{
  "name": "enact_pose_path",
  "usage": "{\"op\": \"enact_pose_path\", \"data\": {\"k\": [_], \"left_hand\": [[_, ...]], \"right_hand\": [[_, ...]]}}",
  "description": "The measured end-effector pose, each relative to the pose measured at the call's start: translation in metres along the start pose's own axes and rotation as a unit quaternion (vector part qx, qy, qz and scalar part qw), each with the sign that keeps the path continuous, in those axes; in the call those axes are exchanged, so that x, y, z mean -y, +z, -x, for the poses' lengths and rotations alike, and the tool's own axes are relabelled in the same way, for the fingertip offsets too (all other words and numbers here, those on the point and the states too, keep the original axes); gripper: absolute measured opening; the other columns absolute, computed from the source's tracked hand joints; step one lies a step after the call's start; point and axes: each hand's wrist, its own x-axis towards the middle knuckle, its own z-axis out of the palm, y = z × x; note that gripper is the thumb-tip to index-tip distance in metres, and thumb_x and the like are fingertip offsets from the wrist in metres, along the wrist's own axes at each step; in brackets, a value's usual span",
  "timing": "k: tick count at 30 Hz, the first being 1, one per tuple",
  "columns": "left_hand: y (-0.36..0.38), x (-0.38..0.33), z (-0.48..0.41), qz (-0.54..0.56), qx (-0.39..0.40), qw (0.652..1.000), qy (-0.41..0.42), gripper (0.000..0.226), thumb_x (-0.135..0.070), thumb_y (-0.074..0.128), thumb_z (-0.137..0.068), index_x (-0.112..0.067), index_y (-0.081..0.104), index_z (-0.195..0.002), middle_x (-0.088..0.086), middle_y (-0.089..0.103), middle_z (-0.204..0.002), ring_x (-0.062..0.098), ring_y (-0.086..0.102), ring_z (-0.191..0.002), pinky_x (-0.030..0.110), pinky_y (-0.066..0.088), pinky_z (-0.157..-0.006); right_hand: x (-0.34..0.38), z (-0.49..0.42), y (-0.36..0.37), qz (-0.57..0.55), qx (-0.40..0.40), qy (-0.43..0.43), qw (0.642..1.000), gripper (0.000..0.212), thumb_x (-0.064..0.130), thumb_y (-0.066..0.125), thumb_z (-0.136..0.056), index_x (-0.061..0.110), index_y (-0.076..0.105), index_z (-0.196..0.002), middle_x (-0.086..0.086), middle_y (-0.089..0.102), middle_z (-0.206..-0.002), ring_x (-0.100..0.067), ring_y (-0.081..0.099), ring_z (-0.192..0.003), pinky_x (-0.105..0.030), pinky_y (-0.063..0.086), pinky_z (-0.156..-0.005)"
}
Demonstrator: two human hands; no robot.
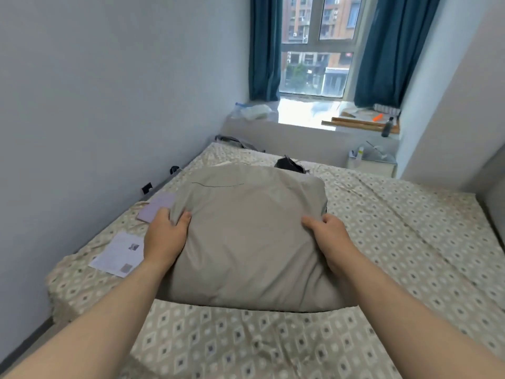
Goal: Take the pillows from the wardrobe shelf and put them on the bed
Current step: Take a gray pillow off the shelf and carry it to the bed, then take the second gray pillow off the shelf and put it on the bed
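pale walls [95,91], teal-curtained window [317,45]

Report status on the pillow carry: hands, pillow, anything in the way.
Left hand and right hand grip the grey pillow by its sides. Pillow over patterned bed. Papers left of it, dark item beyond.

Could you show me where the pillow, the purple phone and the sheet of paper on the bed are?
pillow [246,236], head view, middle of its grey top face.
purple phone [158,206], head view, centre of its back.
sheet of paper [117,255], head view, middle of the white page.

Head cam, fwd-down over bed [382,242], close.
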Motion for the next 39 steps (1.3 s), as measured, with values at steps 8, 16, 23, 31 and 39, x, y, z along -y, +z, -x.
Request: {"op": "enact_pose_path", "data": {"k": [8,16,23,31,39], "left_hand": [[0.141,0.110,-0.018,-0.035,0.170,0.985,0.019,0.034,-0.036,0.049,-0.094,-0.013,0.036,-0.071,0.008,0.048,-0.068,0.022,0.045,-0.060,0.036,0.028,-0.049],[0.251,0.268,-0.027,-0.016,0.227,0.974,-0.006,0.033,-0.027,0.045,-0.096,-0.012,0.035,-0.068,0.009,0.044,-0.068,0.023,0.043,-0.061,0.037,0.029,-0.052],[0.284,0.393,-0.016,-0.050,0.278,0.958,-0.045,0.016,-0.026,0.047,-0.095,-0.012,0.047,-0.088,-0.002,0.048,-0.080,0.022,0.046,-0.075,0.036,0.034,-0.066],[0.286,0.402,-0.030,-0.066,0.298,0.945,-0.118,0.035,-0.041,0.059,-0.085,-0.011,0.043,-0.095,0.009,0.053,-0.094,0.032,0.053,-0.086,0.039,0.038,-0.069],[0.254,0.282,-0.071,0.101,0.264,0.959,-0.020,0.042,-0.040,0.056,-0.090,-0.018,0.053,-0.126,-0.009,0.052,-0.120,0.012,0.049,-0.110,0.029,0.037,-0.091]], "right_hand": [[-0.147,-0.044,0.034,0.022,-0.076,0.194,0.978,0.025,0.011,0.059,-0.079,-0.002,0.059,-0.101,-0.022,0.066,-0.102,-0.034,0.063,-0.093,-0.040,0.050,-0.081],[-0.312,-0.066,0.123,0.000,-0.093,0.271,0.958,0.027,0.006,0.060,-0.079,0.016,0.055,-0.103,-0.004,0.065,-0.103,-0.022,0.061,-0.094,-0.037,0.052,-0.082],[-0.420,-0.066,0.196,0.068,-0.071,0.298,0.950,0.020,0.010,0.060,-0.080,0.011,0.053,-0.099,-0.005,0.062,-0.095,-0.026,0.059,-0.094,-0.037,0.048,-0.085],[-0.425,-0.070,0.208,0.079,-0.120,0.342,0.929,0.036,0.013,0.062,-0.070,0.007,0.059,-0.105,-0.010,0.068,-0.100,-0.031,0.064,-0.094,-0.043,0.051,-0.088],[-0.315,-0.082,0.192,0.099,-0.168,0.202,0.960,0.048,0.025,0.063,-0.077,0.019,0.045,-0.121,0.001,0.053,-0.118,-0.019,0.054,-0.107,-0.040,0.044,-0.095]]}}
